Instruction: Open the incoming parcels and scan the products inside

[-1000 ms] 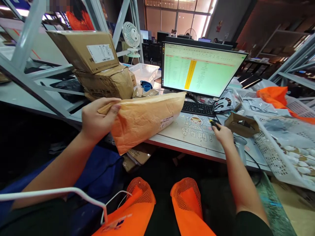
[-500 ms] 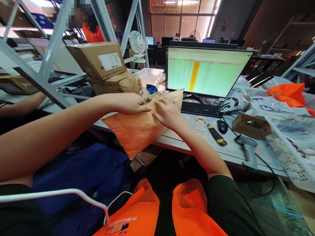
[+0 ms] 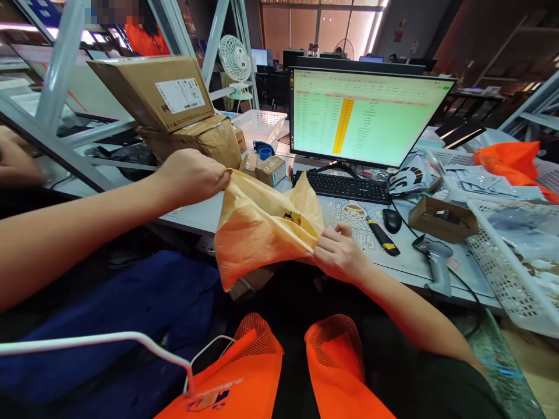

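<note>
A yellow padded envelope (image 3: 262,238) hangs between my two hands over the front edge of the desk, its mouth spread wide. My left hand (image 3: 194,177) is closed on the envelope's upper left corner, in front of the stacked boxes. Lower down, my right hand (image 3: 338,250) pinches the right side of its rim. Something small and dark shows inside the mouth, too little of it to name. Behind the envelope lie small cardboard boxes (image 3: 271,170) and a blue tape roll (image 3: 264,151).
Large cartons (image 3: 152,96) are stacked at the left beside a metal frame. A monitor (image 3: 369,116) and keyboard (image 3: 345,186) stand behind. Rightward lie a utility knife (image 3: 382,236), mouse (image 3: 392,220), barcode scanner (image 3: 437,262), open carton (image 3: 443,218) and white basket (image 3: 515,279).
The envelope's mouth has been pulled open. My left hand has moved left with one corner, my right hand down and right with the other side. Both hands have closed on the rim.
</note>
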The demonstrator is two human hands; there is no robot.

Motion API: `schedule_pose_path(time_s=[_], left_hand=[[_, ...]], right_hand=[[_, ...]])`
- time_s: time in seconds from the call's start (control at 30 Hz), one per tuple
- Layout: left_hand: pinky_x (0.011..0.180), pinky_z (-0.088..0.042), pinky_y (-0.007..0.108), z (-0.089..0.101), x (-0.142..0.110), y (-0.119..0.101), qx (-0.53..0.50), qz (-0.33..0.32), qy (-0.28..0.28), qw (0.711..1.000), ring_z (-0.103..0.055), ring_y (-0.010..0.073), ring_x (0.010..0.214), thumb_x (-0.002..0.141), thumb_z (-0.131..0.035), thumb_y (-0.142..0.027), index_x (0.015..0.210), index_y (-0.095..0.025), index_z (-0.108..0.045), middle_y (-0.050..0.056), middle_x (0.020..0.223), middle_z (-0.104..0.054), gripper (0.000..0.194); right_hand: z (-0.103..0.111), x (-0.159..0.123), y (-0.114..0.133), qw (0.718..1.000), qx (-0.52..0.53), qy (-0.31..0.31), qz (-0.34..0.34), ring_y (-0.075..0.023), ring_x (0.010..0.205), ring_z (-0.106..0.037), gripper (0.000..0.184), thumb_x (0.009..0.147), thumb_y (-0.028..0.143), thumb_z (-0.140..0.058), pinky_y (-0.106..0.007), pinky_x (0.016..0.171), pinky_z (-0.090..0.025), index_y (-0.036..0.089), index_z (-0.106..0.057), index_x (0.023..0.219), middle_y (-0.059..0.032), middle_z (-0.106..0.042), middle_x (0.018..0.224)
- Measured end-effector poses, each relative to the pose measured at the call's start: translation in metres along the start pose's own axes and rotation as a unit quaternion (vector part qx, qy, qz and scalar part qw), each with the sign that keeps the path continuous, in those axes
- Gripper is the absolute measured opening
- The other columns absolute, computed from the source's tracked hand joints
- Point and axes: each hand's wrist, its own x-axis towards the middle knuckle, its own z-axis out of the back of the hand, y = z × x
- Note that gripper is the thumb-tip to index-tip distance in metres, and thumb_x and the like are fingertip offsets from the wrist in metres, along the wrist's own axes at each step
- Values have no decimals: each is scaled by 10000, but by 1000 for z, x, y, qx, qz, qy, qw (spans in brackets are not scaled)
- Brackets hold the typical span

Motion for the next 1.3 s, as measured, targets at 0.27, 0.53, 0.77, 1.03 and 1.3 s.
schedule_pose_path(time_s=[0.27,0.53,0.77,1.03,1.3], left_hand=[[610,-222,308,2,5,-30,-194,60,35,978,-384,150,573,980,-364,-457,597,-192,-506,34,578,-495,488],[588,-239,339,10,8,-79,-303,51,-55,950,-366,159,505,958,-341,-454,547,-223,-390,24,501,-385,474],[1110,-464,444,-39,-81,-70,-403,0,-9,915,-596,340,1297,913,-514,-782,1414,-177,-608,155,1420,-631,791],[779,-523,417,-107,-115,-69,-390,241,-262,849,-646,243,750,958,-459,-754,659,-211,-574,97,702,-658,631],[489,-297,302,-155,-107,-130,-519,319,-192,769,-343,134,480,903,-412,-726,501,-219,-367,22,466,-371,649]], right_hand=[[19,3,-3,990,78,100,-66,-189,763,-555,382,1097,269,-394,-379,835,-368,186,-676,854,-48,-671,791],[-42,55,34,919,97,338,-181,-337,1062,-715,757,912,408,-722,-400,880,-543,33,-480,1523,-232,-726,1219],[-53,49,-7,890,153,310,-298,-264,1020,-719,312,1075,321,-450,-324,816,-502,190,-721,1158,-125,-770,1161],[27,52,-4,940,315,66,-112,-162,844,-619,214,1007,253,-543,-264,748,-471,194,-638,824,-50,-647,912],[13,33,-44,764,321,-389,-403,-165,734,-535,185,931,385,-585,-294,681,-447,213,-629,879,-4,-560,810]])
